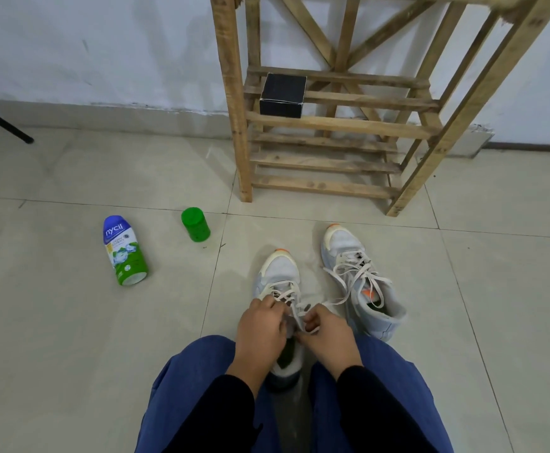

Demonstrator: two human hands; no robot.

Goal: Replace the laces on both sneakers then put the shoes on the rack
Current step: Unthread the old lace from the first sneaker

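Observation:
Two pale grey sneakers with orange toe tips stand on the tiled floor in front of me. The left sneaker (280, 273) sits between my knees with its heel toward me. My left hand (260, 325) holds its tongue and lace, fingers curled. My right hand (327, 335) pinches the off-white lace (296, 313) over the same shoe. The right sneaker (358, 279) stands apart to the right, laced loosely, one lace end trailing toward my hands. The wooden rack (332, 125) stands against the wall behind the shoes.
A black box (282, 94) sits on the rack's upper slatted shelf. A green-and-blue powder bottle (123, 250) lies on the floor at left, with a small green jar (196, 228) near it. A black leg (2, 120) slants in at far left.

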